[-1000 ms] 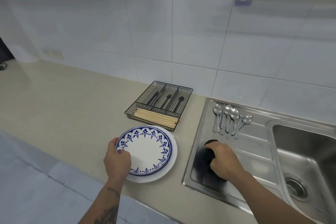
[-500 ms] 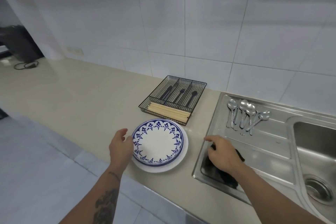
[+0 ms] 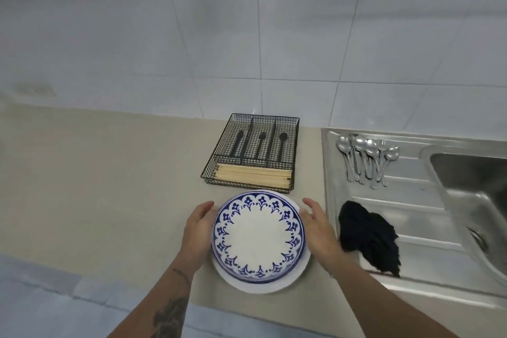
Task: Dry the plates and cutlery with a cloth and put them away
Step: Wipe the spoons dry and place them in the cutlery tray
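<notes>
- The step in hand looks like the putting away of the plates: the left hand [image 3: 198, 230] and the right hand [image 3: 319, 225] flank the stack on either side, fingers straight and relaxed, each lying against the rim; neither is curled under it yet, so I judge the lift not begun
- The stack sits on the beige countertop [image 3: 109, 173], near its front edge: a blue-patterned plate [image 3: 258, 236] on top of a larger plain white plate [image 3: 263, 284], whose rim shows round the near side
- The next move calls for fingers slid beneath the lower rim on both sides, then an even, level lift, since the glazed top plate could slide on the one below (glossy on glossy gives little grip)
- The dark cloth [image 3: 367, 239] lies crumpled and limp on the ribbed steel draining board [image 3: 406, 200], just beside the right hand but apart from it; it looks soft and absorbent
- The cutlery yet to be dried, a cluster of shiny metal spoons [image 3: 367, 156], lies bowls away from the person at the far end of the draining board; thin, smooth handles overlapping
- A black wire-mesh cutlery tray [image 3: 253, 151] stands just behind the plates; three long compartments each hold a dark utensil, and the near cross compartment holds pale wooden chopsticks [image 3: 253, 175] laid side by side
- Glossy white wall tiles [image 3: 247, 35] rise behind the counter
</notes>
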`<state>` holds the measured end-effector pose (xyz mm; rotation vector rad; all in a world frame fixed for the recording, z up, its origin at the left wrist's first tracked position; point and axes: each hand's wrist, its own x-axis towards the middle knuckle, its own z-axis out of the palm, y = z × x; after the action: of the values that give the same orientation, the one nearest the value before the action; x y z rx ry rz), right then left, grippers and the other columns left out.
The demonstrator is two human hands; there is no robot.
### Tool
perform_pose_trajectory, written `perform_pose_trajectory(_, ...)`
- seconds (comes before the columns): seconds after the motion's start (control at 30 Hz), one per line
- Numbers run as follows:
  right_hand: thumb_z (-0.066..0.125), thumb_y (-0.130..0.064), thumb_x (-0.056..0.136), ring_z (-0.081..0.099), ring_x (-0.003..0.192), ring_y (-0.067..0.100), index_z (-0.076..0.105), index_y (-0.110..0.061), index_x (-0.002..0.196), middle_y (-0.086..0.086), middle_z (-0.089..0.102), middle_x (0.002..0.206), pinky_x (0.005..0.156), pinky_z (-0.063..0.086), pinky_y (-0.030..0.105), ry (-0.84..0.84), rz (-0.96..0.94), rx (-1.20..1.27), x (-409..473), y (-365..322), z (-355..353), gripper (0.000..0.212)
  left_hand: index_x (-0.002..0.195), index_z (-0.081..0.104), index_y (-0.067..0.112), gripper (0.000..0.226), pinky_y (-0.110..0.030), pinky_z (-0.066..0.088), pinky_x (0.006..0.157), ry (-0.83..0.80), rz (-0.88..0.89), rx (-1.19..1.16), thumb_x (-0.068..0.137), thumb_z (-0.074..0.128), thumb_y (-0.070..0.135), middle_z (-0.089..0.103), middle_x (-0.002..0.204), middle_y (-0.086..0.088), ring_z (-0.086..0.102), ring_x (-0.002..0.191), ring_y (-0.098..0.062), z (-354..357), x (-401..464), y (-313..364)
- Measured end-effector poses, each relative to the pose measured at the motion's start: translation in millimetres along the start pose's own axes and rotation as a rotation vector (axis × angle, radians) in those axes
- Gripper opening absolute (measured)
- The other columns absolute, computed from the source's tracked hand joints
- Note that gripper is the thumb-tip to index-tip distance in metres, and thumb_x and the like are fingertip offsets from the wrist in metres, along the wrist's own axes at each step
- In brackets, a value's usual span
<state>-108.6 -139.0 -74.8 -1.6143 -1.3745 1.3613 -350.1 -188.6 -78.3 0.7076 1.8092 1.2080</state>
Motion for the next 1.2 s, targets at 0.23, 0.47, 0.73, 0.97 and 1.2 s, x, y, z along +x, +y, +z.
perform_pose_trajectory(0.23,0.039,-0.035,0.099,0.049,0.122,0.014,0.048,-0.037,0.135,-0.005,0.052,0.137,0.105,0.041,0.04,0.263,-0.016,0.026,-9,9,38,0.037,0.123,0.067,0.017,0.03,-0.045,0.057,0.093,-0.128,-0.004,-0.197,0.099,0.053,0.008,0.073,0.115,-0.003,0.069,0.105,-0.023,7,8,-10)
perform_pose_trajectory(0.47,0.039,-0.027,0.101,0.051,0.121,0.011,0.052,-0.032,0.136,-0.008,0.055,0.134,0.105,0.043,0.04,0.338,-0.058,0.086,-33,-4,56,0.037,0.121,0.069,0.019,0.031,-0.044,0.056,0.095,-0.144,0.048,-0.218,0.099,0.052,0.006,0.072,0.117,-0.001,0.068,0.109,-0.021,-14,9,0)
perform_pose_trajectory(0.73,0.035,-0.026,0.102,0.046,0.119,0.006,0.052,-0.031,0.136,-0.012,0.055,0.134,0.106,0.034,0.027,0.406,-0.143,0.029,-72,-37,74,0.038,0.097,0.077,0.025,0.033,-0.042,0.059,0.083,-0.156,0.153,-0.267,0.096,0.053,0.003,0.077,0.099,0.002,0.072,0.097,-0.022,-59,-16,29)
perform_pose_trajectory(0.97,0.031,-0.028,0.103,0.044,0.126,0.009,0.05,-0.031,0.136,-0.009,0.051,0.139,0.108,0.034,0.03,0.353,-0.175,0.042,-102,-63,119,0.038,0.095,0.076,0.024,0.032,-0.034,0.056,0.076,-0.113,0.132,-0.345,0.095,0.054,0.002,0.076,0.104,-0.006,0.072,0.094,-0.022,-120,-25,35)
perform_pose_trajectory(1.2,0.033,-0.03,0.102,0.045,0.121,0.006,0.052,-0.033,0.134,-0.011,0.053,0.134,0.107,0.034,0.029,0.332,-0.236,0.024,-90,-101,189,0.037,0.106,0.074,0.017,0.027,-0.04,0.057,0.089,-0.053,0.165,-0.375,0.095,0.055,0.002,0.075,0.106,-0.004,0.071,0.099,-0.022,-189,10,47)
